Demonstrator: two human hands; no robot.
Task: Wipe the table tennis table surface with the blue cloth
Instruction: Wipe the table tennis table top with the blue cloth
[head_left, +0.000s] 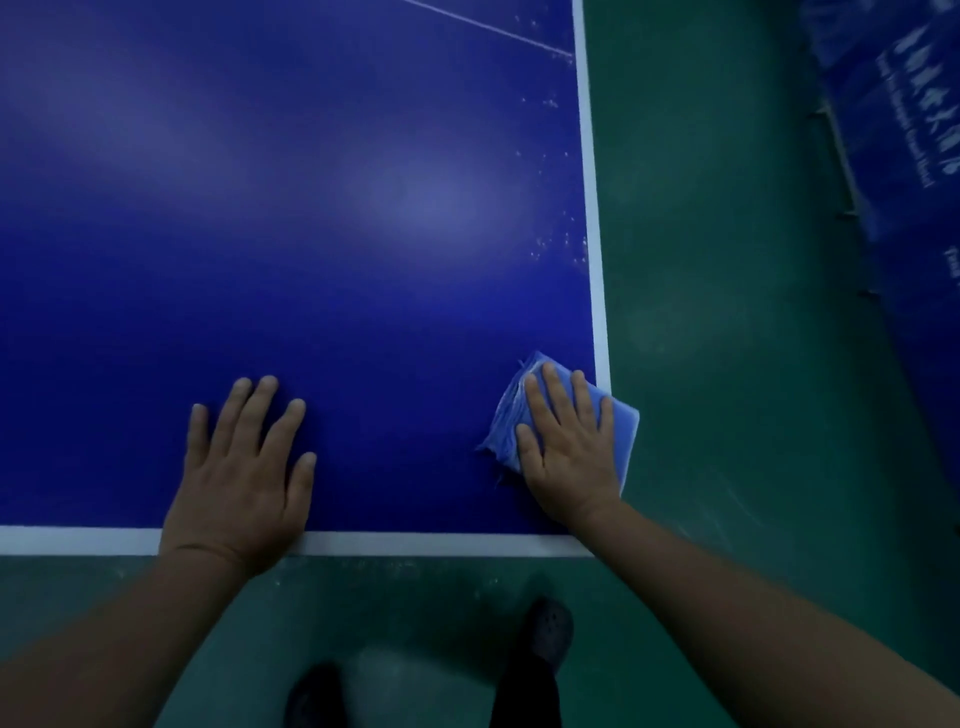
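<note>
The dark blue table tennis table (311, 234) fills most of the view, with white lines along its near and right edges. A folded light blue cloth (623, 426) lies at the table's near right corner and hangs a little over the right edge. My right hand (569, 447) presses flat on the cloth with straight, spread fingers. My left hand (244, 467) rests flat on the bare table surface near the front edge, fingers straight, holding nothing.
White specks and droplets (558, 244) dot the surface along the right edge. Green floor (727, 312) lies to the right and below the table. A blue barrier with white lettering (904, 156) stands at the far right. My dark shoes (545, 629) show below.
</note>
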